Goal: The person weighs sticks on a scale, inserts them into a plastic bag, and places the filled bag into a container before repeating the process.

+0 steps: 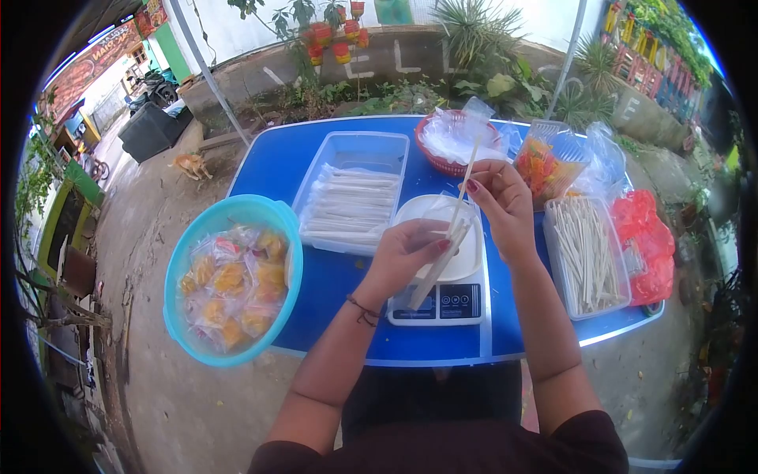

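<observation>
My left hand (412, 251) is closed around a small bundle of pale, thin sticks (429, 286), tilted over the front of a white kitchen scale (397, 316). Just above and to the right, my right hand (503, 201) is closed in a pinch at the upper part of a longer pale stick (467, 170) that rises out of the bundle. The scale's white pan (467, 265) lies under both hands, partly hidden by them. Loose sticks of the same kind (584, 253) fill a clear tub on the right. Plastic-wrapped bundles (351, 201) lie in a clear box (367, 142) at the back left.
A turquoise basin (175, 316) of bagged yellow-orange food stands at the blue table's (268, 158) left edge. Behind the scale is a red basket (436, 162) with plastic bags. A clear container of orange-yellow pieces (545, 162) and a red plastic bag (651, 253) sit right.
</observation>
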`<action>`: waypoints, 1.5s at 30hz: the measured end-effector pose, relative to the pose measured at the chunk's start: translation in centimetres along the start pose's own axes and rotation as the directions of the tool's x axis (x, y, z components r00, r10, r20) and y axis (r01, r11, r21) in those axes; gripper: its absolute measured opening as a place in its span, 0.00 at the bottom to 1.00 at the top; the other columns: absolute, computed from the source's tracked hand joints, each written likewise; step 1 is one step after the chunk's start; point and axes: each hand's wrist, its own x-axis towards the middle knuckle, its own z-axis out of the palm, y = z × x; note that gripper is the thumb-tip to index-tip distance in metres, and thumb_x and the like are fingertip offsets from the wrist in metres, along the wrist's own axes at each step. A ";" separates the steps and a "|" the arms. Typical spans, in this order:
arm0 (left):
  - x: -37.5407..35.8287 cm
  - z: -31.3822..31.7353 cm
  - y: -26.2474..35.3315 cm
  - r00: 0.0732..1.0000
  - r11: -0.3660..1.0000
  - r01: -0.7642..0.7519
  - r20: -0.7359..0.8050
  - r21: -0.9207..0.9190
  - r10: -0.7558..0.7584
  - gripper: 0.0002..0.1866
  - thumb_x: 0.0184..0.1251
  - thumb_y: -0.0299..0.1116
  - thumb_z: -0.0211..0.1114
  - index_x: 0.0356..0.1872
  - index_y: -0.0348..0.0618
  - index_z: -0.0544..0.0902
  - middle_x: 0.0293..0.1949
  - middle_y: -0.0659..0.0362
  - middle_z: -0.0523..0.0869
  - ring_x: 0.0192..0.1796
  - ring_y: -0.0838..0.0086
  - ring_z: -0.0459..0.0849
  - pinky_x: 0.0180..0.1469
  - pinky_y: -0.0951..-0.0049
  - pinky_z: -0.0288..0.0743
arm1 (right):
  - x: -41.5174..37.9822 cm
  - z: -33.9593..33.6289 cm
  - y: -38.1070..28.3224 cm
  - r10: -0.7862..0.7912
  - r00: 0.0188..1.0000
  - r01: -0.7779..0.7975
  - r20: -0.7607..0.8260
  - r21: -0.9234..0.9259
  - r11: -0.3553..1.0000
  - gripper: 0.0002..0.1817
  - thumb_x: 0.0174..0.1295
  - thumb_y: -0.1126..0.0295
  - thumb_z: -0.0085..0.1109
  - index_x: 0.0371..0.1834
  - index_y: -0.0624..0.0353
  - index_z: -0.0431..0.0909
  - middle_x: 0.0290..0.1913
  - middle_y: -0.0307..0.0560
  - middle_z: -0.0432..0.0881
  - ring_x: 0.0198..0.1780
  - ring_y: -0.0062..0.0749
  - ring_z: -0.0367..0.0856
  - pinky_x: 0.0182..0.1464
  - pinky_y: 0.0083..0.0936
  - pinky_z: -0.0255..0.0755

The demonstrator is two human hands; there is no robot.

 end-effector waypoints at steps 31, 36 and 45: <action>0.1 0.0 -0.2 0.998 0.993 0.061 0.002 -0.098 -0.061 0.16 0.74 0.33 0.58 0.54 0.32 0.80 0.45 0.50 0.87 0.48 0.65 0.88 0.51 0.71 0.83 | -1.7 -1.6 0.8 -0.074 0.985 0.124 0.154 -0.344 0.931 0.09 0.61 0.63 0.63 0.40 0.55 0.83 0.53 0.43 0.79 0.48 0.26 0.73 0.45 0.23 0.63; 0.1 0.1 -0.1 0.999 0.996 0.042 -0.028 -0.072 -0.044 0.16 0.75 0.34 0.57 0.54 0.32 0.80 0.45 0.50 0.87 0.48 0.67 0.88 0.52 0.70 0.82 | -2.2 -2.2 1.8 -0.023 0.976 0.105 0.214 -0.379 0.920 0.09 0.60 0.63 0.64 0.36 0.56 0.82 0.56 0.44 0.77 0.54 0.31 0.71 0.48 0.26 0.63; 0.2 0.1 -0.4 0.997 0.987 0.051 -0.048 -0.152 -0.059 0.16 0.76 0.35 0.55 0.53 0.32 0.80 0.44 0.50 0.87 0.47 0.68 0.88 0.53 0.69 0.82 | -2.9 -2.0 1.2 -0.061 0.969 0.156 0.239 -0.403 0.902 0.06 0.57 0.69 0.62 0.35 0.58 0.80 0.59 0.47 0.75 0.54 0.29 0.71 0.51 0.24 0.62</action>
